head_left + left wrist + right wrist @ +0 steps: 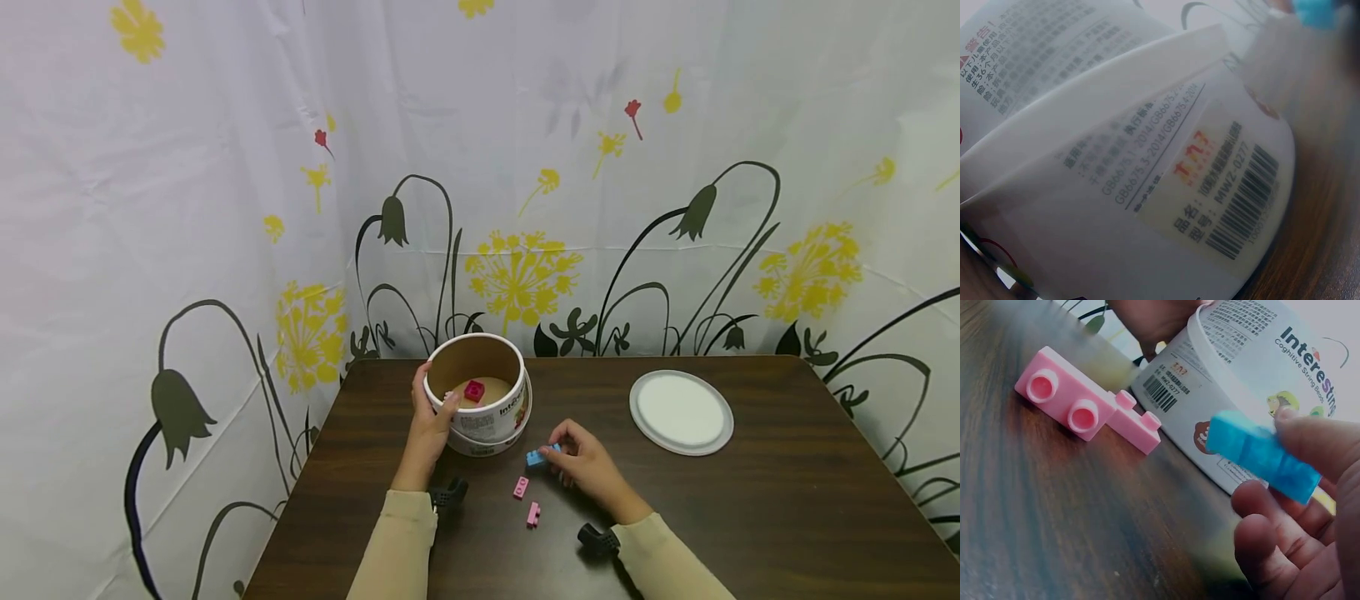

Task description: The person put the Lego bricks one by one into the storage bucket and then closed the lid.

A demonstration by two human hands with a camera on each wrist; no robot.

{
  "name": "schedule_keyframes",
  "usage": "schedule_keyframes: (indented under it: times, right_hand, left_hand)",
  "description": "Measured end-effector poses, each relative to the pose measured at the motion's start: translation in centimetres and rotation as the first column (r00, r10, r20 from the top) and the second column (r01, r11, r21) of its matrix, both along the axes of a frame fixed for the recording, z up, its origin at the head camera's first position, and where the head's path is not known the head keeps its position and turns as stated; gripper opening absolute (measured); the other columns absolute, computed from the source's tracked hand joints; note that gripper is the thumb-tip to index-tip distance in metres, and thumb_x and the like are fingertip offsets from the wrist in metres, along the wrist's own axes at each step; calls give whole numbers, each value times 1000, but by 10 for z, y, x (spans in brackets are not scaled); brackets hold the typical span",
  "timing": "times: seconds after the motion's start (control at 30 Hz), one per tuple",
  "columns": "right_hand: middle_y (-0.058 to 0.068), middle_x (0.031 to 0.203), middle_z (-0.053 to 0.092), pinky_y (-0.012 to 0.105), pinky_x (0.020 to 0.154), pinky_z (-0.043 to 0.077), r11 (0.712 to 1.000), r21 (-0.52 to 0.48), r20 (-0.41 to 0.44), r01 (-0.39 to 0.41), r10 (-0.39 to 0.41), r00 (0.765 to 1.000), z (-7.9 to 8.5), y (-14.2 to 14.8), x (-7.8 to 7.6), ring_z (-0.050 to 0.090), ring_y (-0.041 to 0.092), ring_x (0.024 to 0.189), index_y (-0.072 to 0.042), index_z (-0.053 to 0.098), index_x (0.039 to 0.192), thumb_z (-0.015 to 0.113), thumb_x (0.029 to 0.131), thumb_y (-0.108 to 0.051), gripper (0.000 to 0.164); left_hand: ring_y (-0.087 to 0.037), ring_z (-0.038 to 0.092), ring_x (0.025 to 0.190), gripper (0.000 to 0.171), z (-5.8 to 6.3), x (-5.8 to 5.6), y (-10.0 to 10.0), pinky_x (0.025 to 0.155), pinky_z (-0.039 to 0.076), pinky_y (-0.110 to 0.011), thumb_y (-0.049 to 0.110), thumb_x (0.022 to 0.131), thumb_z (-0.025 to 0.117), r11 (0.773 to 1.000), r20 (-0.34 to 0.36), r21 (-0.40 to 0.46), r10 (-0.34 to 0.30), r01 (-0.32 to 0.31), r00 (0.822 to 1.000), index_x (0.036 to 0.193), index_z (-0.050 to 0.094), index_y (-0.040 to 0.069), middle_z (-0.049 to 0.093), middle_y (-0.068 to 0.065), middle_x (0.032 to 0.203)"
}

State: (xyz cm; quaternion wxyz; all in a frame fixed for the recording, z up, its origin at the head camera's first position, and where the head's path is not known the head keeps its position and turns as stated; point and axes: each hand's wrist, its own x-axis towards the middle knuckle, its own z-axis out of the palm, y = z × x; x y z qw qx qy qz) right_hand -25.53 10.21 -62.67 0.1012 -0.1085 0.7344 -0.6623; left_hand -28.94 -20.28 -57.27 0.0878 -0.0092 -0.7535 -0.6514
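My left hand [432,425] grips the near left rim of a white round tub [480,427], thumb over the edge. The tub tilts toward me; a dark red toy brick [473,391] lies on its bottom, with a bit of pink beside it. In the right hand [588,467], a blue toy brick [1260,453] is pinched between thumb and fingers, just right of the tub and over the table. Two pink toy bricks [521,487] lie on the table left of that hand; in the right wrist view their studs show. Printed text and a barcode [1244,200] fill the left wrist view.
A round white lid [682,412] lies flat on the dark wooden table [787,500], to the right of the right hand. Behind the table's far edge hangs a white curtain [480,125] with a flower print. A dark band is on each wrist.
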Motion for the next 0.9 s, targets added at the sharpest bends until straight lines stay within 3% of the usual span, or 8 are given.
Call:
schedule_keyframes:
  times: [0.13,0.27,0.37,0.57,0.77,0.9]
  right_hand:
    - [7,79,62,29,49,49,997,-60,-2,55,-55,998,3,3,2,56,15,58,-11,62,109,81,100,-32,29]
    - [2,76,57,27,51,44,978,-160,35,134,-131,991,18,3,0,50,14,57,-10,63,110,81,99,-33,31]
    - [0,78,56,27,54,43,967,-198,23,158,-157,987,39,-1,-10,48,15,59,-11,63,111,80,100,-34,31]
    - [-2,82,55,26,54,42,955,-269,-42,123,-139,989,95,-24,-36,46,14,59,-13,62,110,75,105,-31,22]
    - [-6,72,45,25,50,29,878,-478,-80,28,-75,994,138,-57,-68,33,9,52,-13,59,103,62,112,-17,10]
    - [-7,67,42,23,50,27,824,-564,-101,-63,7,995,151,-78,-85,29,6,51,-14,58,102,61,112,-17,11]
  left_hand:
    - [-47,28,159,81,-2,1,2,129,23,-70,40,101,65,1000,7,-2,-2,2,1000,168,21,36,18,-13,175]
    - [-46,29,158,82,-5,1,2,129,24,-70,38,100,65,1000,19,-11,-6,6,1000,168,19,35,18,-13,175]
    - [-46,30,158,82,-4,-1,1,129,23,-69,37,101,65,1000,-1,1,-4,4,1000,168,20,34,18,-13,175]
    - [-44,29,159,80,-2,-4,-2,130,23,-64,35,101,66,1000,-20,9,-4,4,1000,168,21,33,17,-13,175]
    - [-44,30,158,80,0,-5,-2,129,24,-63,31,100,66,1000,-22,5,19,-19,1000,167,23,35,18,-13,175]
    - [-44,30,158,80,-2,-3,-1,129,24,-63,32,101,65,1000,-4,-1,14,-14,1000,168,22,36,17,-13,175]
